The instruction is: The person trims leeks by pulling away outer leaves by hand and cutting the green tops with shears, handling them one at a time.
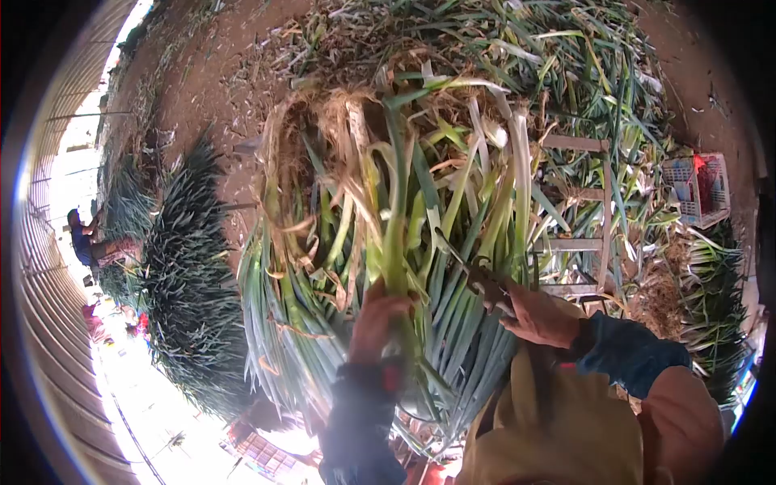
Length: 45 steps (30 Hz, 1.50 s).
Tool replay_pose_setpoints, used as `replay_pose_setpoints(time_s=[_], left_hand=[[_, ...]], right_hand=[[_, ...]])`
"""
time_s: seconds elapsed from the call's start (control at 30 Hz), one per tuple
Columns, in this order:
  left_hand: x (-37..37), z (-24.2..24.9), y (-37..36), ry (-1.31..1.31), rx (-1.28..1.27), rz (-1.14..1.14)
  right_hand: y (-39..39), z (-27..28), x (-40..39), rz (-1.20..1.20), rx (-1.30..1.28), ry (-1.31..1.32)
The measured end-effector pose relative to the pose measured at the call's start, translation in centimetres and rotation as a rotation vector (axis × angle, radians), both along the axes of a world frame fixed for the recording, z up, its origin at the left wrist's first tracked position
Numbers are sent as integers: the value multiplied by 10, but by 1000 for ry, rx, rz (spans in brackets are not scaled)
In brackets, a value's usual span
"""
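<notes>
A big heap of leeks [315,323] lies in front of me, roots at the far side and green leaves toward me. My left hand [378,319] is closed round the stalk of a leek [394,234], slightly blurred. To its right, over the heap, my right hand [540,317] grips what looks like a pair of scissors [478,279], dark, with a thin blade pointing up and left. The blade is near the held stalk but apart from it. Dry brown skins and tangled roots [343,113] hang at the heap's far end.
Cut leaves and trimmings [525,56] cover the ground ahead. A wooden frame [605,218] stands right of the heap, with a white plastic crate [699,190] beyond. More leeks are stacked at left [190,275] and right [711,307]. Another person [93,242] is at far left.
</notes>
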<state>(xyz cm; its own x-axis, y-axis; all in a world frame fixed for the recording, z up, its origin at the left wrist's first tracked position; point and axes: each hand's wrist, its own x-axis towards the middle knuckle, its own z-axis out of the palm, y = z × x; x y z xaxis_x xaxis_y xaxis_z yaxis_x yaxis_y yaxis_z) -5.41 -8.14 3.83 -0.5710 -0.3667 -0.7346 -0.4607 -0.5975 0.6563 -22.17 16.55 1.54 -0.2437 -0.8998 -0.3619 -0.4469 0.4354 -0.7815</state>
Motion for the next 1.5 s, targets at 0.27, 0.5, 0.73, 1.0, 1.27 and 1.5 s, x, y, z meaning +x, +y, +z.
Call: replay_pose_setpoints(time_s=[0.27, 0.5, 0.73, 1.0, 1.27, 1.5], left_hand=[[10, -124, 78, -529, -998, -344], [27, -103, 3, -86, -146, -210], [-4, -97, -87, -446, -1514, -1426], [-94, -18, -83, -756, -1775, -611], [-21, -143, 53, -783, -923, -428], [50, -101, 67, -232, -290, -173]], right_hand=[[39, 24, 14, 71, 103, -23], [52, 18, 26, 199, 168, -17], [57, 15, 23, 219, -2, -19], [49, -23, 4, 101, -1, 23], [-2, 8, 10, 169, 73, 70], [-37, -68, 1, -36, -45, 285]])
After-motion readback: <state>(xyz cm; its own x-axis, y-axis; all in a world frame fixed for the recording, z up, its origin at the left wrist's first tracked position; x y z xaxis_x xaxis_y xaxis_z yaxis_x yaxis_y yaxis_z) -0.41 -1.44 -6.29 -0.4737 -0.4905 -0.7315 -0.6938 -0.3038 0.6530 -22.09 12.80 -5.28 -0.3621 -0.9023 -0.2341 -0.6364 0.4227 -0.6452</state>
